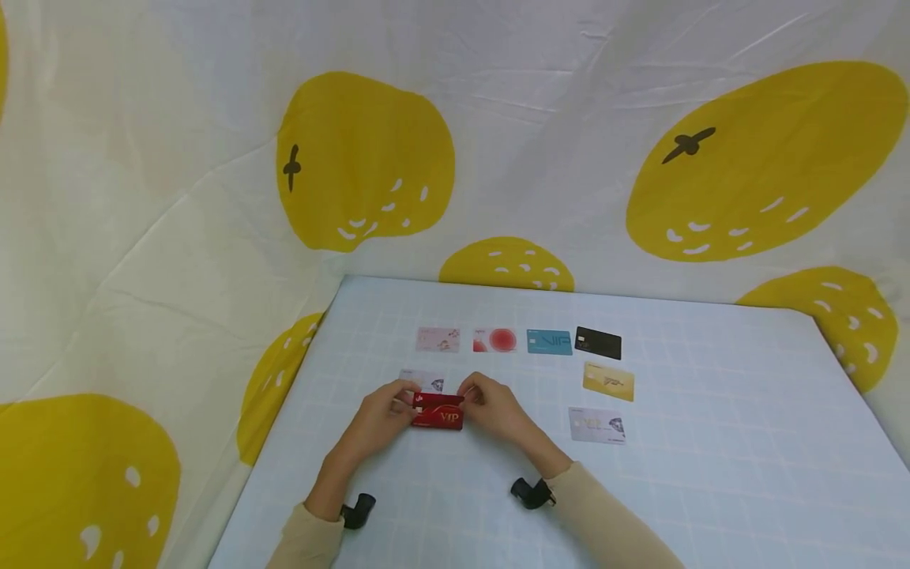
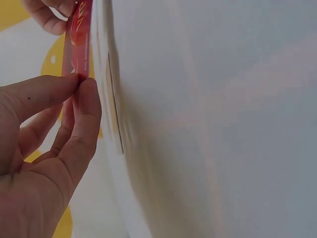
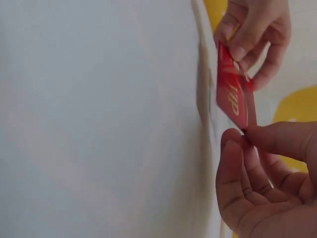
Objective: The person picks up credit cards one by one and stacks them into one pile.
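A red card (image 1: 438, 412) with gold "VIP" lettering is held level between both hands. My left hand (image 1: 378, 419) pinches its left end between thumb and fingertips, as the left wrist view shows up close. At the opposite end my right hand (image 1: 496, 406) pinches a corner; in the right wrist view the card (image 3: 231, 94) slants between the two hands, above the tabletop. Just behind it lies a silvery card (image 1: 426, 379), partly covered by the red card and the left fingers in the head view.
Across the back lie a pink card (image 1: 438, 340), a white card with a red disc (image 1: 494, 341), a teal card (image 1: 549, 342) and a black card (image 1: 598, 343). A gold card (image 1: 608, 382) and a silver card (image 1: 597, 425) lie to the right on the pale table (image 1: 725, 474).
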Tool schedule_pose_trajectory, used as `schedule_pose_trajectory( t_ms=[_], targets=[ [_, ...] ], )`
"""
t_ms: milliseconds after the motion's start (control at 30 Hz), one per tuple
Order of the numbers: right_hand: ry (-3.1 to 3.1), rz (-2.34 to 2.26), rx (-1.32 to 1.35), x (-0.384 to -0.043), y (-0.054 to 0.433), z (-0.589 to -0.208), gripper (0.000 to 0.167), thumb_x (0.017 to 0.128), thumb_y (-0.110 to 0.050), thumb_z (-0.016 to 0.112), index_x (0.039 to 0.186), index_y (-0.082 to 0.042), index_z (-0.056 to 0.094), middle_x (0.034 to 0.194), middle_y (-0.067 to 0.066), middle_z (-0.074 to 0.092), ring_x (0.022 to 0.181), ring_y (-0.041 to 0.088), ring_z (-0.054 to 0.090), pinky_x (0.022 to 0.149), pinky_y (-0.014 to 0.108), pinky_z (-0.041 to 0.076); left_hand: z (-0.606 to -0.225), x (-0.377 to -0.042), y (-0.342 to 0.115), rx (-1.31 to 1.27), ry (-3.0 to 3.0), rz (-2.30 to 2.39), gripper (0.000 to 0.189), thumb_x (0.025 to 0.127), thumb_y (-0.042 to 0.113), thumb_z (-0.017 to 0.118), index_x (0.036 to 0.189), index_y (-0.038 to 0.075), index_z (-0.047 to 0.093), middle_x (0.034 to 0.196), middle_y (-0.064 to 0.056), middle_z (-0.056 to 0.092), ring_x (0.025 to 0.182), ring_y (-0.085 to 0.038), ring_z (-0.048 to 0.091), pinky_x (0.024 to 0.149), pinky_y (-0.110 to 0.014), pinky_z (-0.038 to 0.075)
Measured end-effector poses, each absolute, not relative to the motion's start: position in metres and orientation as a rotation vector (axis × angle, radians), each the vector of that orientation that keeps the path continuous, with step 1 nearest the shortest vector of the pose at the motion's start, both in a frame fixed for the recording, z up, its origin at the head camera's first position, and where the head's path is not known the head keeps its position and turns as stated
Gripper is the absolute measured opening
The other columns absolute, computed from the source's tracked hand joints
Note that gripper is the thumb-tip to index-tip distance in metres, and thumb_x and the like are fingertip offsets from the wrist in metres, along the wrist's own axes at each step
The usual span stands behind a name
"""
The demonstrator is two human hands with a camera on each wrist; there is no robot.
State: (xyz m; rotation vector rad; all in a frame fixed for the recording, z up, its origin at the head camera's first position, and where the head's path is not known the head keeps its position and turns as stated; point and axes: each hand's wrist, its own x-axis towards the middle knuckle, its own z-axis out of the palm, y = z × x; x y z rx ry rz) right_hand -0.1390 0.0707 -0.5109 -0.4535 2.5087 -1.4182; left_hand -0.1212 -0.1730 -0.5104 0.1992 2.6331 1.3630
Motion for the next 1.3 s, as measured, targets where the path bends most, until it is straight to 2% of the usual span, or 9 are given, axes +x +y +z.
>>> schedule_pose_trajectory(
  t_ms=[367, 733, 1300],
  targets=[
    [2.535, -1.480, -0.339, -0.142, 0.097, -0.513, 0.013, 0.094, -0.006, 0.066, 0.104, -0.013, 0.062, 0.093, -0.001, 0.064, 0.084, 0.019, 0.060, 0.074, 0.032, 0.054, -0.514, -0.132, -0.149, 0.340, 2.577, 1.431, 0.033, 0.091, 0.002, 0.071, 0.121, 0.013, 0.064, 0.099, -0.001, 0.062, 0.088, -0.013, 0.067, 0.075, -0.031, 0.057],
    [2.555, -1.508, -0.181, -0.148, 0.127, -0.509, 0.015, 0.094, -0.007, 0.068, 0.107, -0.012, 0.063, 0.095, 0.000, 0.064, 0.088, 0.020, 0.060, 0.077, 0.032, 0.055, -0.515, -0.151, -0.117, 0.448, 2.589, 1.400, 0.032, 0.092, 0.007, 0.072, 0.123, 0.012, 0.063, 0.100, 0.001, 0.063, 0.090, -0.014, 0.066, 0.078, -0.029, 0.057],
    [2.593, -1.440, 0.014, -0.160, 0.172, -0.516, 0.017, 0.097, -0.011, 0.064, 0.114, -0.010, 0.062, 0.106, 0.007, 0.064, 0.094, 0.025, 0.061, 0.081, 0.034, 0.056, -0.516, -0.171, -0.056, 0.405, 2.622, 1.283, 0.030, 0.093, 0.011, 0.072, 0.122, 0.013, 0.063, 0.100, 0.002, 0.062, 0.089, -0.013, 0.062, 0.075, -0.024, 0.056]
  ],
)
